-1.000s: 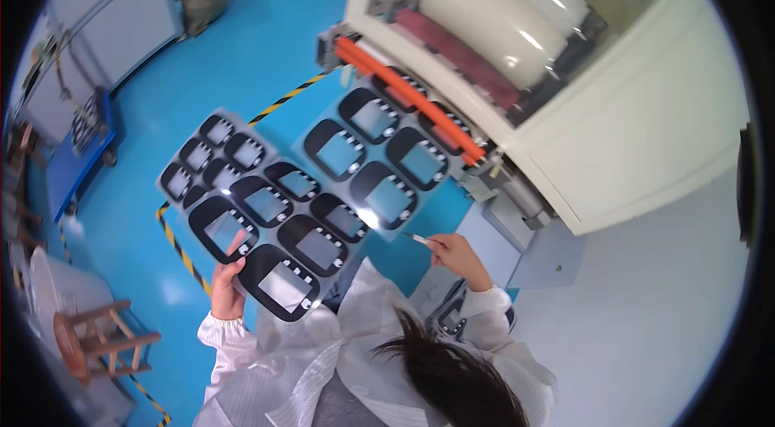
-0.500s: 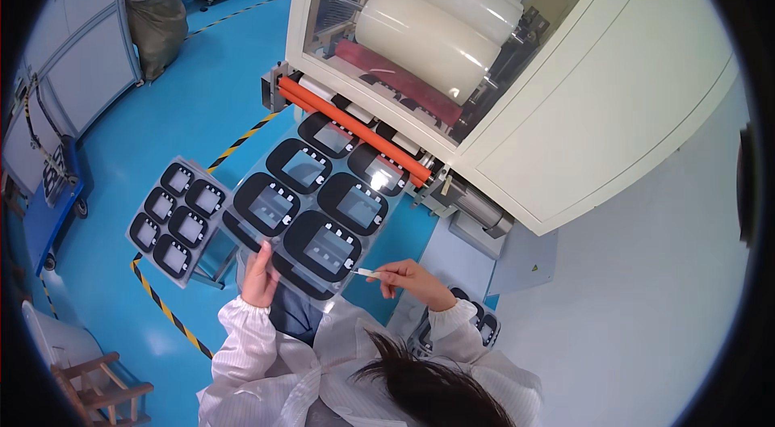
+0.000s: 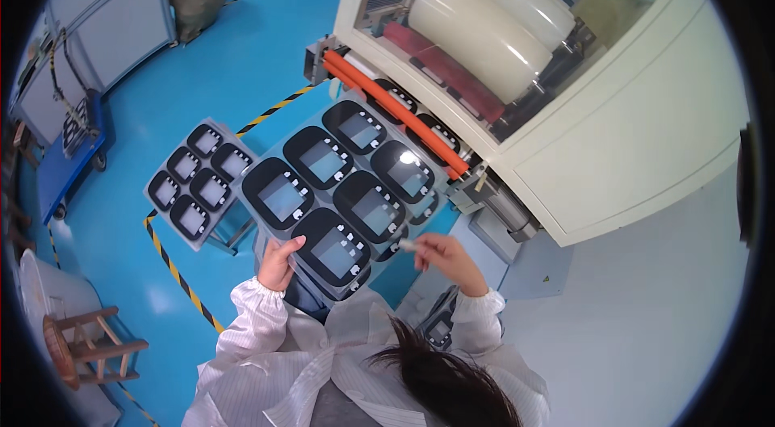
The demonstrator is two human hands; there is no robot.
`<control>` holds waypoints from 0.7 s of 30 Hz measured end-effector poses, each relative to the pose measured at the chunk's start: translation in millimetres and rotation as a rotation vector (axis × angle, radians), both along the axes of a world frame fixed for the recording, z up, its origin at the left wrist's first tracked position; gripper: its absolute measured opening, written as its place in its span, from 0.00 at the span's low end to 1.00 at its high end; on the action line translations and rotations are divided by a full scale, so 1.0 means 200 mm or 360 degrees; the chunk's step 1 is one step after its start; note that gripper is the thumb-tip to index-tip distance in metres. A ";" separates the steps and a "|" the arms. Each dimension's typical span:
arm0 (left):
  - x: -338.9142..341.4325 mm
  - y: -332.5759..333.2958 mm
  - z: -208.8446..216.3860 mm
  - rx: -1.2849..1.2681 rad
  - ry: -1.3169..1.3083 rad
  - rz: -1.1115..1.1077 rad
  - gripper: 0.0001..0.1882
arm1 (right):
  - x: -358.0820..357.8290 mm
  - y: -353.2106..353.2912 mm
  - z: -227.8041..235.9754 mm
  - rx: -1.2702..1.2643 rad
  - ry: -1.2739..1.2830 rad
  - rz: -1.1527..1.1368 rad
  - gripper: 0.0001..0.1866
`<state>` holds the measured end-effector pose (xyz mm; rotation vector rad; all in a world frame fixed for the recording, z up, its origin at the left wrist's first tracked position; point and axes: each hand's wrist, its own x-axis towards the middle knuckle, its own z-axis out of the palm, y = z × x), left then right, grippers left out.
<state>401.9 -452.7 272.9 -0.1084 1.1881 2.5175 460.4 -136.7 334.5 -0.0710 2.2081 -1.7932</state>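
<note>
A clear plastic sheet (image 3: 362,203) printed with several rounded black frames slopes down from the machine's orange roller toward me. My left hand (image 3: 278,265) grips its near left edge, thumb on top and the fingers hidden below. Another printed layer shows beneath its near and right edges. Beside the sheet's right edge, my right hand (image 3: 446,261) pinches a small white tool (image 3: 407,245) between thumb and fingers. The tool's tip is too small to make out, and I cannot tell whether it touches the sheet.
Ahead, the cream machine (image 3: 622,161) holds large white film rolls (image 3: 480,38) above the orange roller (image 3: 395,114). A stack of similar printed sheets (image 3: 198,185) rests on a stand at left. Further left are a wooden stool (image 3: 89,342) and a blue cart (image 3: 69,161). More printed sheets (image 3: 438,332) lie below my right arm.
The view has shifted. The printed sheet extends further out from the roller, with a lower layer showing at its right. My right hand has moved the white tool farther along the right edge.
</note>
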 end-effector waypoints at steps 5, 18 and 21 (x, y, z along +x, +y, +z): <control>0.01 -0.02 -0.01 0.0012 0.0081 0.0066 0.26 | -0.35 0.00 -0.02 0.0477 0.0469 -0.0420 0.10; 0.11 -0.08 0.08 0.0037 0.0087 0.0190 0.33 | -1.06 -0.25 -0.09 0.1118 0.1001 -0.0356 0.15; 0.12 -0.11 0.06 -0.0024 0.0104 0.0166 0.34 | -1.15 -0.32 -0.11 0.1246 0.1069 -0.0276 0.16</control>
